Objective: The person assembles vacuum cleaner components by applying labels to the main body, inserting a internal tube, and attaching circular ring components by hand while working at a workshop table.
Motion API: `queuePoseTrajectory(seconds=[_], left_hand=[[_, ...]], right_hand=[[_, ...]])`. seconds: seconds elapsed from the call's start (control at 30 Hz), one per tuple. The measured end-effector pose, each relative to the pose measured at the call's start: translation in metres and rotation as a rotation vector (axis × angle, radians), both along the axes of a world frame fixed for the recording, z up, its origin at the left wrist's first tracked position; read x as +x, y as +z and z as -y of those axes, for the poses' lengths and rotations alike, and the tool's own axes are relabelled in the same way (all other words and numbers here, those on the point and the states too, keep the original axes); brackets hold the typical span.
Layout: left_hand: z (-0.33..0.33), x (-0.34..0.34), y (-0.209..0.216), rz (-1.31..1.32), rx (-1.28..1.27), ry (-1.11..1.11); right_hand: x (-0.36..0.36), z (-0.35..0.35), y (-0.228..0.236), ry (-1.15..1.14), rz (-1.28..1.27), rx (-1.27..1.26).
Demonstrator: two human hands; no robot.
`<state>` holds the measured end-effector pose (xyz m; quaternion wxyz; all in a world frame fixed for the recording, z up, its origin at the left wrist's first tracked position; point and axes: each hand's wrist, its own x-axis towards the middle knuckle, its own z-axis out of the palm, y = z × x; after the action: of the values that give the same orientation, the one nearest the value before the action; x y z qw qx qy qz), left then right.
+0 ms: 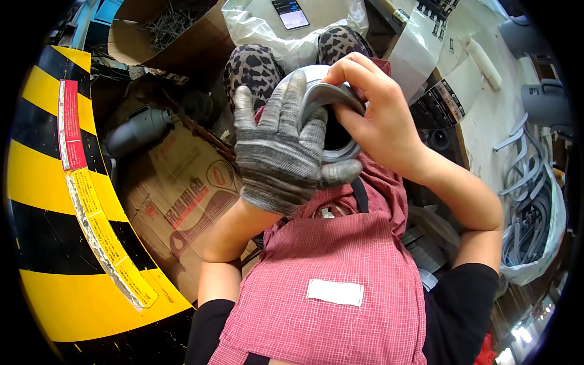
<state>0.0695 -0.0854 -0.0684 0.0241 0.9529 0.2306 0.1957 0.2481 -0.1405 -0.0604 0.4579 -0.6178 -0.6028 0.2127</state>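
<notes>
A grey, round, hollow plastic part (pixel 340 154) with a pale rim sits over my lap, its dark opening facing up. My left hand (pixel 277 146), in a grey striped knit glove, is against its left side. The gloved fingers stretch along the rim and the thumb lies below, so the part sits between thumb and fingers. Bare, my right hand (pixel 380 112) grips the part's upper right edge, thumb inside the opening and fingers curled over the top. A curved grey band (pixel 316 96) stands up at the rim between both hands. The right fingertips are partly hidden.
A yellow-and-black striped panel (pixel 45 228) curves along the left. Nearby lie a grey bottle-shaped housing (pixel 140 131) and flattened cardboard (pixel 176 194). A carton (pixel 131 36) holds metal pieces. A phone (pixel 291 13) rests on a plastic bag. Right, a bag (pixel 529 271) holds grey strips.
</notes>
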Motion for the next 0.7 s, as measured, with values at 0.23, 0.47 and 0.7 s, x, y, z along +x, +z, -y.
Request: queuePoseTrajectory(seconds=[0.23, 0.47, 0.7], left_hand=[[0.008, 0.008, 0.002, 0.021, -0.048, 0.073], [0.007, 0.006, -0.001, -0.036, -0.186, 0.030], [0.009, 0.010, -0.005, -0.041, -0.013, 0.051]], right_hand=[[0.044, 0.005, 0.052, 0.503, 0.625, 0.120], [0.055, -0.009, 0.050, 0.672, 0.586, -0.083], [0.031, -0.007, 0.033, 0.406, 0.583, -0.099]])
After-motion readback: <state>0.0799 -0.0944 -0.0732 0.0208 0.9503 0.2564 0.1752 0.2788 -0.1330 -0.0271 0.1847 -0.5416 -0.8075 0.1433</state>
